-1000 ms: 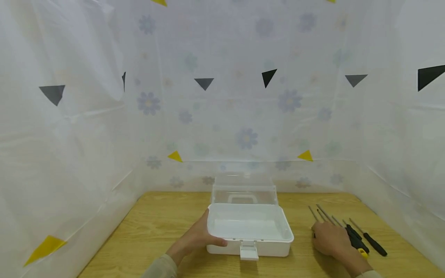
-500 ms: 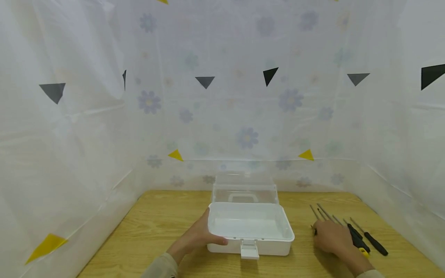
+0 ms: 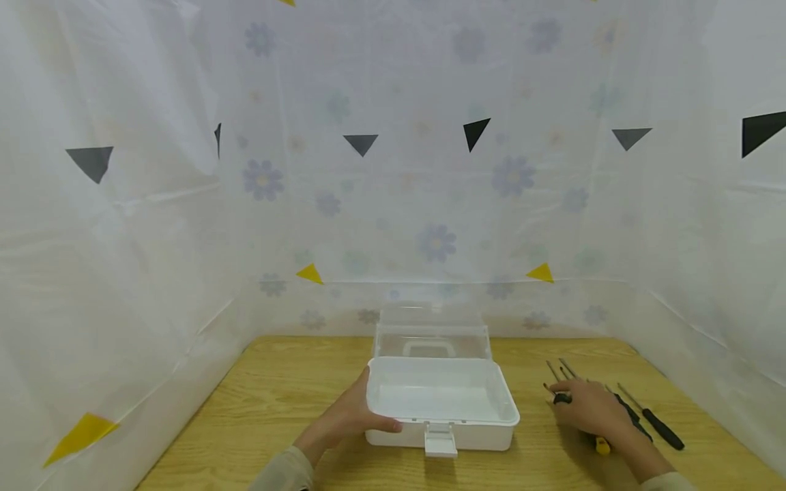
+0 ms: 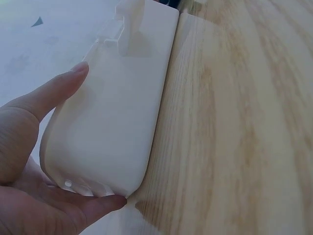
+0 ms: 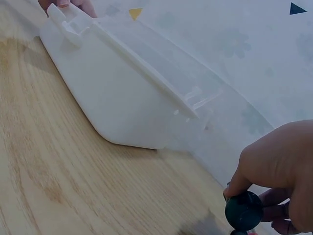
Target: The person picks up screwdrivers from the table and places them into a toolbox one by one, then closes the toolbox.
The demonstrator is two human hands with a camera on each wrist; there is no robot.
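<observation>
The white plastic box (image 3: 441, 404) sat open at the middle of the wooden table (image 3: 270, 395), and the left hand (image 3: 347, 419) gripped its left front corner, thumb curled along the front wall, just as it had a second earlier. To the right of the box, the right hand (image 3: 588, 408) had closed its fingers round a black-handled screwdriver (image 3: 563, 399) and begun drawing it out of the row of screwdrivers (image 3: 651, 423), so one tool seemed on its way toward the box

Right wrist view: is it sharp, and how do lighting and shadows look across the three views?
Right wrist: the right hand and the black handle it pinches are soft, close to the lens. Left wrist: crisp wood grain, white box bright. Head: even, diffuse light, faint shadow under the box.
</observation>
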